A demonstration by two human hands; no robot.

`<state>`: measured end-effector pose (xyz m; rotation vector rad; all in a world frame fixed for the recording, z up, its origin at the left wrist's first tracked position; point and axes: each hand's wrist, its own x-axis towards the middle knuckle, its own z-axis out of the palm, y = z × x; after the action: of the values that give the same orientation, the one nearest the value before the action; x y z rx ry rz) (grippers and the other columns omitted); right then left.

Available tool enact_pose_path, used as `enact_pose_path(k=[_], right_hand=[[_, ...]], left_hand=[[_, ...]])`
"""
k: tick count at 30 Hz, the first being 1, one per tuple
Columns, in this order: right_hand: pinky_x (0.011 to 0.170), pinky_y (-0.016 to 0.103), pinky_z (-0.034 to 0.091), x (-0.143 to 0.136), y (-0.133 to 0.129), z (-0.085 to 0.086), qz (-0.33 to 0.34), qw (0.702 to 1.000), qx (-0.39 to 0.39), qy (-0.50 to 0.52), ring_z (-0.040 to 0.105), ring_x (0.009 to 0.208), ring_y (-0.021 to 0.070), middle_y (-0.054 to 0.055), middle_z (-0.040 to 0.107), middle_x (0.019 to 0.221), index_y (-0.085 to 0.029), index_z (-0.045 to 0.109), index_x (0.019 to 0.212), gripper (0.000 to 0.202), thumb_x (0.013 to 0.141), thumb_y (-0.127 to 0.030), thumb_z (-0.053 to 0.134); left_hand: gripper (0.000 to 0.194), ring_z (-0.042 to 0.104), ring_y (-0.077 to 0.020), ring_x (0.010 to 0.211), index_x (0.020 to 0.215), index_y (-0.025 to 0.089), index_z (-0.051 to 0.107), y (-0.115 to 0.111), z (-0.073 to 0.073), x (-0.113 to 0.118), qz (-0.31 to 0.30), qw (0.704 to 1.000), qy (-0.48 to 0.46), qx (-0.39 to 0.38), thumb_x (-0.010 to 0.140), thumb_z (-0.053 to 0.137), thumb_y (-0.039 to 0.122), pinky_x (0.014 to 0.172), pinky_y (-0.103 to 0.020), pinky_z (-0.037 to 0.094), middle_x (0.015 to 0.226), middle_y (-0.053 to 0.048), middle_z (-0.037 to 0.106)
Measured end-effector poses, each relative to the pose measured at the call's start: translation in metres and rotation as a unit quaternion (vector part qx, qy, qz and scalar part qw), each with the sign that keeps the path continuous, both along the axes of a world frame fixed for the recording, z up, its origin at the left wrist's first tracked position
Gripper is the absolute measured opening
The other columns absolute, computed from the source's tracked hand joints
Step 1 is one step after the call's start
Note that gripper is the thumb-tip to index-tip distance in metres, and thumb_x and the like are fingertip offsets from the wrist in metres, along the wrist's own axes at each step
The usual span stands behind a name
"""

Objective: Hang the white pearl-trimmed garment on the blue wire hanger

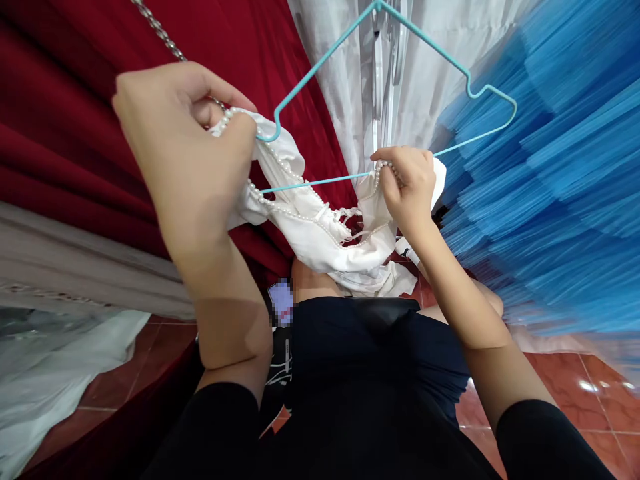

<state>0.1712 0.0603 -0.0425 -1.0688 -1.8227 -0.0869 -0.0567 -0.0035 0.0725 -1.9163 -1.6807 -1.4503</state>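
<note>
A white dress [320, 237] with pearl-beaded edges hangs on a light blue wire hanger [325, 67] in front of me. My left hand [185, 147] pinches the beaded strap at the hanger's left end, fingers closed. On the other side my right hand [407, 180] is closed on the dress's beaded edge, next to the hanger's lower bar. That bar runs across the neck opening between the two hands. White lacing shows inside the opening. The dress's lower part bunches down near my knees, and much of it is hidden.
Dark red fabric [240, 47] hangs at the left and behind. White curtains [430, 60] hang at the back, and layered blue tulle [550, 187] fills the right. A metal chain [160, 30] dangles at upper left. White fabric [85, 373] lies over the red tiled floor [575, 400].
</note>
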Motion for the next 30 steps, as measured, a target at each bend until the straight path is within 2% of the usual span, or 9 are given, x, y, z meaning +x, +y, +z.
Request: enact_pose_path(k=[4, 8, 12, 18, 20, 23, 25, 27, 30], right_hand=[[0.099, 0.044, 0.047, 0.008, 0.009, 0.002, 0.012, 1.000, -0.005, -0.027, 0.061, 0.093, 0.0177, 0.002, 0.061, 0.086, -0.024, 0.064, 0.107, 0.028, 0.102, -0.025, 0.037], [0.095, 0.043, 0.046, 0.010, 0.009, 0.003, 0.010, 0.999, 0.003, -0.031, 0.061, 0.092, 0.0173, 0.002, 0.060, 0.085, -0.024, 0.065, 0.105, 0.027, 0.102, -0.025, 0.038], [0.097, 0.046, 0.045, 0.007, 0.000, 0.002, -0.004, 0.999, 0.002, -0.032, 0.060, 0.092, 0.0181, 0.002, 0.057, 0.084, -0.023, 0.063, 0.105, 0.029, 0.103, -0.025, 0.034], [0.100, 0.046, 0.043, 0.004, 0.000, 0.001, -0.013, 0.999, -0.017, -0.041, 0.059, 0.094, 0.0187, 0.003, 0.057, 0.086, -0.024, 0.061, 0.105, 0.026, 0.103, -0.026, 0.035], [0.101, 0.047, 0.042, 0.005, 0.002, 0.001, -0.010, 0.999, -0.013, -0.043, 0.060, 0.096, 0.0195, 0.003, 0.058, 0.088, -0.023, 0.061, 0.104, 0.027, 0.103, -0.025, 0.034], [0.102, 0.048, 0.042, 0.008, 0.003, -0.001, -0.002, 0.999, -0.005, -0.045, 0.061, 0.098, 0.0202, 0.003, 0.060, 0.091, -0.022, 0.061, 0.104, 0.027, 0.102, -0.024, 0.034], [0.103, 0.047, 0.042, 0.008, 0.002, -0.001, -0.002, 0.999, -0.008, -0.047, 0.061, 0.099, 0.0202, 0.003, 0.062, 0.094, -0.023, 0.061, 0.106, 0.027, 0.102, -0.024, 0.035], [0.103, 0.046, 0.043, 0.010, 0.001, 0.002, -0.004, 0.999, -0.015, -0.046, 0.061, 0.099, 0.0201, 0.004, 0.064, 0.097, -0.024, 0.061, 0.108, 0.025, 0.100, -0.024, 0.037], [0.103, 0.047, 0.044, 0.016, -0.004, 0.012, 0.013, 0.998, -0.023, -0.051, 0.061, 0.097, 0.0208, 0.004, 0.066, 0.100, -0.025, 0.059, 0.116, 0.026, 0.097, -0.023, 0.042]], left_hand=[[0.034, 0.058, -0.0171, 0.060, 0.097, 0.012, 0.080, -0.011, 0.000, -0.002, -0.005, 0.999, -0.035, -0.014, 0.075, 0.054, 0.006, 0.058, -0.029, 0.038, 0.068, -0.004, 0.064], [0.037, 0.056, -0.0134, 0.058, 0.094, 0.010, 0.080, 0.011, -0.004, 0.002, -0.007, 0.999, -0.037, 0.018, 0.069, 0.054, 0.002, 0.059, -0.026, 0.038, 0.062, 0.000, 0.058], [0.037, 0.053, -0.0138, 0.054, 0.094, 0.013, 0.078, 0.032, -0.007, 0.015, 0.035, 0.999, -0.036, 0.006, 0.068, 0.058, -0.003, 0.070, -0.034, 0.047, 0.057, 0.003, 0.051], [0.034, 0.051, -0.0142, 0.063, 0.104, 0.017, 0.068, 0.036, -0.013, 0.016, 0.006, 0.998, -0.032, -0.054, 0.081, 0.056, -0.005, 0.076, -0.033, 0.046, 0.068, 0.003, 0.050], [0.037, 0.056, -0.0150, 0.075, 0.102, 0.014, 0.066, 0.040, -0.018, 0.014, 0.005, 0.999, -0.029, -0.033, 0.074, 0.060, -0.009, 0.080, -0.032, 0.047, 0.082, 0.000, 0.056], [0.044, 0.060, -0.0185, 0.093, 0.097, 0.013, 0.066, 0.042, -0.033, 0.025, -0.037, 0.995, -0.021, 0.088, 0.063, 0.061, -0.014, 0.085, -0.031, 0.050, 0.102, -0.005, 0.059], [0.030, 0.061, -0.0195, 0.096, 0.097, 0.016, 0.064, 0.039, -0.048, 0.044, -0.115, 0.985, -0.007, 0.124, 0.076, 0.061, -0.006, 0.086, -0.032, 0.051, 0.100, -0.005, 0.062], [0.018, 0.063, -0.0202, 0.102, 0.100, 0.020, 0.062, 0.035, -0.067, 0.066, -0.196, 0.979, 0.021, 0.051, 0.095, 0.051, 0.007, 0.092, -0.034, 0.051, 0.103, -0.005, 0.065], [0.018, 0.066, -0.0240, 0.099, 0.103, 0.022, 0.058, 0.035, -0.090, 0.087, -0.185, 0.979, 0.058, -0.056, 0.105, 0.041, 0.021, 0.096, -0.041, 0.048, 0.103, -0.006, 0.069]])
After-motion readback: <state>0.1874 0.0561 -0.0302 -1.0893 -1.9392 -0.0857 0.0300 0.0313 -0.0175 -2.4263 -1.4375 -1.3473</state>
